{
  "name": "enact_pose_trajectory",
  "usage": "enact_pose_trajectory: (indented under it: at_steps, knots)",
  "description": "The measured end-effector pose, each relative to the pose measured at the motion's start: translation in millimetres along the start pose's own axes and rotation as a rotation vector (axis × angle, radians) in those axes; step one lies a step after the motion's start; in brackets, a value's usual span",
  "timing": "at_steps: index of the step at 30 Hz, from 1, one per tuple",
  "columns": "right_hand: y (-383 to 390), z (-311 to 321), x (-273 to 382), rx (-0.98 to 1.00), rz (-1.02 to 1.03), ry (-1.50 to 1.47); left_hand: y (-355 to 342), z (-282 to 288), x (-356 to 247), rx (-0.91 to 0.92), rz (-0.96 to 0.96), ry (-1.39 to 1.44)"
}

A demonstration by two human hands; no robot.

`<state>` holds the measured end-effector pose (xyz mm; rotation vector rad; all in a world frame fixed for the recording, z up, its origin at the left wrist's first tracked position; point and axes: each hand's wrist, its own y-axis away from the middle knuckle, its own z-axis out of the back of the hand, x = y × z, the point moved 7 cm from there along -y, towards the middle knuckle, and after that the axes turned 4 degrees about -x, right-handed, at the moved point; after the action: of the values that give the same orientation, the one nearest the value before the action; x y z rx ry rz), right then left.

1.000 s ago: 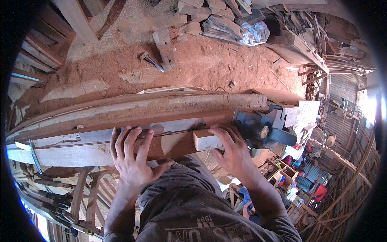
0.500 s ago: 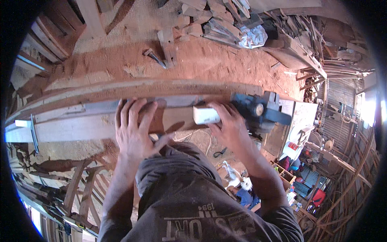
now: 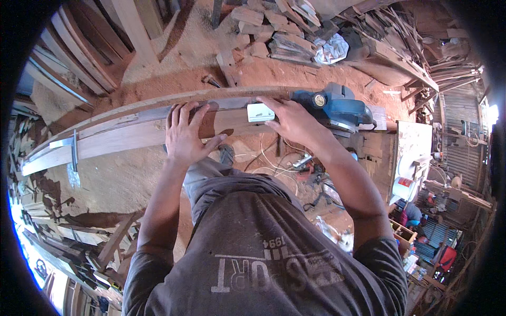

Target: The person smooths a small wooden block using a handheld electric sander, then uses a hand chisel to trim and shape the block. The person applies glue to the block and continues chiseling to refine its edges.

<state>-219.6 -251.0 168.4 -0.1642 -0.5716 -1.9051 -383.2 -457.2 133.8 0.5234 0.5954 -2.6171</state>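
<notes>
Two hands are resting on one long plank (image 3: pixel 121 138) that is running left to right across the bench, bowing with the lens. The left hand (image 3: pixel 185 132) is lying open and flat on the plank's top, fingers spread and pointing away from the body, thumb hooking toward the near edge. The right hand (image 3: pixel 293 122) is lying palm-down too, fingers loosely curled over a small pale block (image 3: pixel 260 112) sitting on the plank; whether it is actually gripping the block I cannot tell. Just beyond that hand, to its right and nearly touching its knuckles, a blue planer (image 3: pixel 337 108) is sitting on the plank's right end, its body in line with the plank's long axis. So the right hand is the nearer one to the planer; the left is well apart from it.

Leftward the plank is running bare past the left hand as far as a metal clamp (image 3: pixel 73 150) near its far end. Behind the plank, sawdust (image 3: pixel 174 79) is lying thick, with offcuts (image 3: pixel 274 37) heaped beyond. On the near side the floor is dropping away, with cables (image 3: pixel 295 163) trailing below the right forearm.
</notes>
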Motion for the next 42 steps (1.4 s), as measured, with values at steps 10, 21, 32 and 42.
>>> enact_pose_trajectory:
  at_steps: [10, 21, 32, 42]
  knots:
    - [4, -10, -3, -0.025, -0.018, -0.028, 3, 3, -5, 0.059, -0.019, 0.007]
    - [23, 48, 20, -0.129, -0.105, -0.493, -12, 3, -47, -0.039, -0.009, 0.538]
    - [50, -18, 61, -0.268, -0.241, -1.612, 12, 49, -95, -0.334, 0.099, 0.491]
    - [46, -36, 75, -0.263, -0.228, -1.393, 12, 69, -70, -0.169, 0.092, 0.423]
